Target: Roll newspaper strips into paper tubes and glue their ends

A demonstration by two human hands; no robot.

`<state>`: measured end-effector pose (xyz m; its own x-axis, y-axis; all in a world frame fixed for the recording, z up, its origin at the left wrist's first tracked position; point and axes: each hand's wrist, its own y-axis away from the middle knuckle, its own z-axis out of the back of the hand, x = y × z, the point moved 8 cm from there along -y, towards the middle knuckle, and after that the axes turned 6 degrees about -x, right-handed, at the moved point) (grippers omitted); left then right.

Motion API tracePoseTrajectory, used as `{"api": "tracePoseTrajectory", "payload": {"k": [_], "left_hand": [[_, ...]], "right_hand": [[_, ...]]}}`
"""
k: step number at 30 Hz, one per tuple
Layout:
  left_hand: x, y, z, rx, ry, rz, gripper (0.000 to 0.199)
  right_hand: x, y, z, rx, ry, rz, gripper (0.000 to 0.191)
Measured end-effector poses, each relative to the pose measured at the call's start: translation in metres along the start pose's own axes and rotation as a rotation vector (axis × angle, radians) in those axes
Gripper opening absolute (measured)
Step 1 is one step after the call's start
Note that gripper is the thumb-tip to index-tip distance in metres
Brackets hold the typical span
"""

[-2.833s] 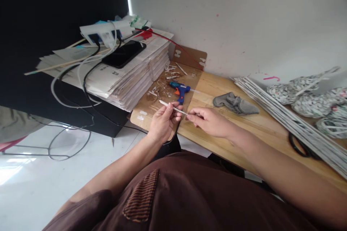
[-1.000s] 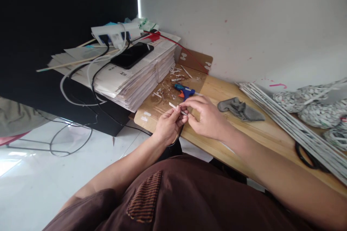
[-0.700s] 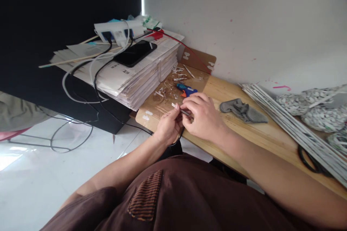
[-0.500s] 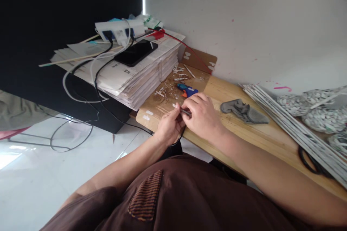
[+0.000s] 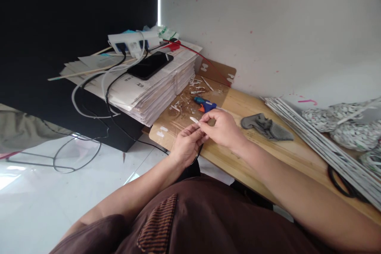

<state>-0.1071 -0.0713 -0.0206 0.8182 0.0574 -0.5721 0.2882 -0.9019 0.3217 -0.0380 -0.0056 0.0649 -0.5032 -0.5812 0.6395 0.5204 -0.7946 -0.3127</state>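
Observation:
Over the table's front edge my two hands meet. My right hand (image 5: 218, 125) pinches a small white paper piece (image 5: 194, 120) between thumb and fingertips. Just below and left of it, my left hand (image 5: 187, 143) has its palm turned up and its fingers curled in against the right fingertips; what it holds, if anything, is hidden. A blue and orange glue gun (image 5: 205, 104) lies on the brown board (image 5: 171, 123) just beyond the hands, among white paper scraps.
At the left, a tall paper stack (image 5: 154, 103) bears a phone (image 5: 151, 65), cables and a power strip (image 5: 133, 42). On the wooden table (image 5: 250, 151) are a grey cloth (image 5: 266, 127), long paper rods (image 5: 315, 147) and woven paper pieces (image 5: 354, 131) at the right.
The dark thin object between my fingers no longer shows. More of the white piece shows at my right fingertips. My left fingers have shifted, and the view has tilted slightly.

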Motion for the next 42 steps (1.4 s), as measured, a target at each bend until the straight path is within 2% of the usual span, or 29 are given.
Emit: {"api": "tracePoseTrajectory", "payload": {"k": [5, 8, 11, 14, 21, 23, 28, 32, 37, 39, 42], "left_hand": [[0.0, -0.001, 0.006, -0.046, -0.034, -0.034, 0.032], [-0.001, -0.001, 0.008, -0.046, -0.087, -0.057, 0.036], [-0.002, -0.001, 0.009, -0.053, -0.11, -0.082, 0.037], [0.0, 0.0, 0.009, -0.065, -0.075, -0.079, 0.036], [0.003, 0.0, 0.013, -0.111, -0.066, -0.065, 0.033], [0.004, -0.001, 0.014, -0.113, -0.046, -0.071, 0.031], [0.004, -0.001, 0.016, -0.142, -0.009, -0.092, 0.029], [0.003, -0.002, 0.015, -0.137, -0.002, -0.072, 0.02], [0.003, -0.007, 0.012, -0.134, 0.09, 0.023, 0.006], [0.002, -0.008, 0.012, -0.154, 0.131, 0.044, 0.008], [-0.003, -0.007, 0.014, -0.181, 0.131, 0.01, 0.011]], "right_hand": [[-0.002, 0.001, -0.001, -0.004, 0.02, -0.045, 0.014], [-0.009, 0.003, -0.005, 0.033, -0.016, -0.125, 0.017], [-0.023, 0.004, -0.015, 0.11, -0.139, -0.245, 0.021], [-0.037, 0.003, -0.023, 0.13, -0.274, -0.358, 0.024], [-0.05, 0.009, -0.041, 0.197, -0.663, -0.669, 0.015], [-0.047, 0.008, -0.04, 0.207, -0.636, -0.616, 0.019], [-0.034, 0.0, -0.023, 0.136, -0.241, -0.25, 0.037], [-0.028, -0.002, -0.02, 0.136, -0.055, -0.181, 0.032], [0.003, -0.012, -0.011, 0.183, 0.171, 0.019, 0.021], [0.01, -0.019, -0.004, 0.194, 0.228, 0.074, 0.021], [0.0, -0.031, 0.01, 0.165, 0.331, 0.06, 0.025]]}}
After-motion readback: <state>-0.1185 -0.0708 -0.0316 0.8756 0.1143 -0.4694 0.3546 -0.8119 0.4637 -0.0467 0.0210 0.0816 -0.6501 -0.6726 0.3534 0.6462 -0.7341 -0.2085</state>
